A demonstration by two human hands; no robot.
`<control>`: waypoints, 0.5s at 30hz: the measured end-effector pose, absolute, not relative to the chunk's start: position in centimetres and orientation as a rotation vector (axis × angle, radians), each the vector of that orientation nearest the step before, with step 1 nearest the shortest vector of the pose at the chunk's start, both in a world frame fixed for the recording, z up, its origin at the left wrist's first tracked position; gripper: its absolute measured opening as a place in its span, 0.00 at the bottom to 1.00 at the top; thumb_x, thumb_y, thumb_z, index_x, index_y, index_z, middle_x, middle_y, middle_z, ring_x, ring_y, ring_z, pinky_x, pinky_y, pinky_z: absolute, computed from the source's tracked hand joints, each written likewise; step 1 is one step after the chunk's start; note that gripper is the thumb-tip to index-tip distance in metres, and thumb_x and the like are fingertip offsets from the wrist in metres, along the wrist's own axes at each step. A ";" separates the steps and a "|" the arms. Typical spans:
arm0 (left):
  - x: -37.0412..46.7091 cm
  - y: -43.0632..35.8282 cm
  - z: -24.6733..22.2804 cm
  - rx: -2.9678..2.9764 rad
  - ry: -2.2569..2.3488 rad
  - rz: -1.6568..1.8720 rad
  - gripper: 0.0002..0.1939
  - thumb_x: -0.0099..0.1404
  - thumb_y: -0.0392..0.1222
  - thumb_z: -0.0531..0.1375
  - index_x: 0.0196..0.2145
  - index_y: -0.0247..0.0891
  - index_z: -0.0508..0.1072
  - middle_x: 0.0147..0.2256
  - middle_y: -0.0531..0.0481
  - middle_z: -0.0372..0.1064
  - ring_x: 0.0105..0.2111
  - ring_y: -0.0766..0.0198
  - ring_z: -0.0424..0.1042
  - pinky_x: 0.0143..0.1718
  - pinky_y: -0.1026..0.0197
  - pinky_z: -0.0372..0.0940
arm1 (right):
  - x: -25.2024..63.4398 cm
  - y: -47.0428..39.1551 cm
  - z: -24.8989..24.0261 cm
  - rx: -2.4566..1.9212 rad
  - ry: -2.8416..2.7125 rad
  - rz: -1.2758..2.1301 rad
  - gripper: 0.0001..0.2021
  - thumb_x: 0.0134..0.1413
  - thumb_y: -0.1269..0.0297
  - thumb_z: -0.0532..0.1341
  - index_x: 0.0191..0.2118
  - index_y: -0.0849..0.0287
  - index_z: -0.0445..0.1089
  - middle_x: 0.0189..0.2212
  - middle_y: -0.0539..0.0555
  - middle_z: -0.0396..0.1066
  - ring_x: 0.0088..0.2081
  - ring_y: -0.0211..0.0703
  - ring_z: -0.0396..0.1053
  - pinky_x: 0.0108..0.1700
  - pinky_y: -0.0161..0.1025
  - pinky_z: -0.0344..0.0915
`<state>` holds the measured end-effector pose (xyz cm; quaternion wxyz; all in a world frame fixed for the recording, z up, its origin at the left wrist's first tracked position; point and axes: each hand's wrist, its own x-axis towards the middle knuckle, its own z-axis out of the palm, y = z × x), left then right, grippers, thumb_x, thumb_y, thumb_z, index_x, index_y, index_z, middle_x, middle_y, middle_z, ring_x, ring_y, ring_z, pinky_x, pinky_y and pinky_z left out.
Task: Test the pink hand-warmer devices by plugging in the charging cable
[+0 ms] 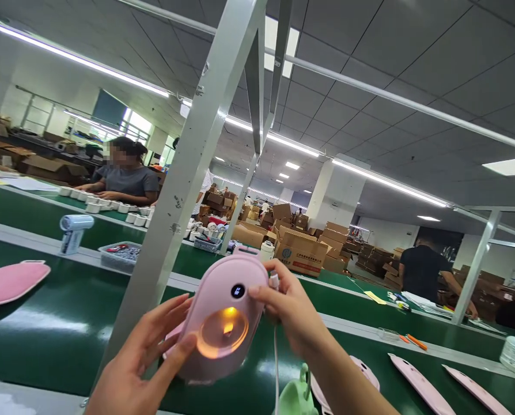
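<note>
Both hands held a pink oval padded device with a small dark display and a glowing orange disc point(223, 323) up in front of the camera, above the green conveyor counter point(59, 340), apparently so its lit face could be read. The left hand point(140, 363) cradled the device from below and behind, its fingers point(177, 351) half curled, thumb lying on the lower left edge beside the disc. The right hand point(290, 314) closed on the device's right edge, thumb tip resting just beside the display, the other fingers wrapped round the back where a thin white cable point(276, 363) hung down, probably the lead feeding the glow.

Right of the device, flat pink covers point(417, 383) lay on the counter; left of it lay a pink flat pad point(11, 282), and beyond that stood a pale blue handheld tool point(72, 230). A slanted grey metal post point(184, 190) crossed behind the device.

The device's back was hidden, and the display symbol was too small to read. A pale green item point(298, 397) below the device was cut off by the frame. A seated person in a grey shirt point(125, 178) worked well beyond the device to its left.
</note>
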<state>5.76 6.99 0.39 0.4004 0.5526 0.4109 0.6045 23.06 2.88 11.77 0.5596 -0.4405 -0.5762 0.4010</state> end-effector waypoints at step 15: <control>12.4 15.9 -11.9 1.823 1.595 0.961 0.22 0.65 0.43 0.59 0.54 0.30 0.67 0.64 0.36 0.50 0.66 0.45 0.41 0.63 0.40 0.44 | 35.3 11.1 3.0 -1.661 -0.876 0.796 0.12 0.63 0.62 0.58 0.48 0.63 0.67 0.39 0.53 0.70 0.32 0.37 0.70 0.31 0.36 0.70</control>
